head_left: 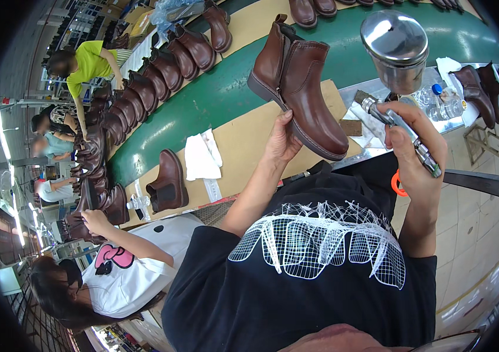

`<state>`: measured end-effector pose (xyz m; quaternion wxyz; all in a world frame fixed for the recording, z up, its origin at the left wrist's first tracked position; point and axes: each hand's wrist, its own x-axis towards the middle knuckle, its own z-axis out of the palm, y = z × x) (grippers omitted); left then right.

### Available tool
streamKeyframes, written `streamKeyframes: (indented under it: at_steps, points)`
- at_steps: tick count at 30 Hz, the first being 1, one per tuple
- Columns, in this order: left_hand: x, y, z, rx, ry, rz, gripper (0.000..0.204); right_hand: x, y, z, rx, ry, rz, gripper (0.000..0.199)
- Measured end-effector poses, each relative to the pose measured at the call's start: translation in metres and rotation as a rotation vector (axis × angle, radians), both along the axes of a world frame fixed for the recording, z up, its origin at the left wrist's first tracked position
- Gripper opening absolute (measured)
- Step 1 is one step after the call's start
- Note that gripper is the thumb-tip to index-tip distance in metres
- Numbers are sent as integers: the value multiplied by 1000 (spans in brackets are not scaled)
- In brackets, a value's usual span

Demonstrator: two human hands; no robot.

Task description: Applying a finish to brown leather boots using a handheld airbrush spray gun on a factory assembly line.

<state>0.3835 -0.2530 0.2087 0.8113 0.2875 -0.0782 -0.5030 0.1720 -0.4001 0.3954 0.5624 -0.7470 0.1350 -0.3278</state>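
A brown leather ankle boot point(305, 88) with a side zip is held up by my left hand point(283, 141), whose fingers grip it at the sole edge. Its toe points down to the right. In my right hand point(416, 141) is a spray gun point(399, 120), with the fingers wrapped round its metal body. The gun's shiny lidded metal cup point(395, 44) stands above the hand, to the right of the boot. Gun and boot are apart.
A green conveyor belt point(202, 108) carries rows of brown boots point(149, 82). On the tan near ledge are a boot point(168, 182) and white cloths point(202, 154). Clear plastic bottles point(440, 102) stand at right. A co-worker in a white shirt point(126, 270) sits at left.
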Motion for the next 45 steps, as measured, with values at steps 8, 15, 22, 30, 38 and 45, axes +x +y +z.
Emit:
streamKeyframes:
  at_steps: [8, 15, 22, 30, 38, 45]
  points:
    - [-7, -2, 20, 46, -73, 149, 62, -6, 10, 0, -205, 66, 34, 23]
    - [-10, -1, 25, 56, -155, 245, 51, -1, 7, -1, -11, 31, -48, 20]
    - [-14, -3, 30, 69, -189, 354, 49, -2, 22, -5, -136, 37, 22, 20]
    - [-16, -1, 27, 129, -320, 495, 46, -2, 24, -4, 59, 99, 5, 23]
    - [-18, -2, 26, 168, -347, 586, 44, 4, 26, -10, -202, 73, 28, 25]
    - [-15, 0, 26, 200, -324, 535, 46, 0, 24, -9, -229, 124, 33, 20]
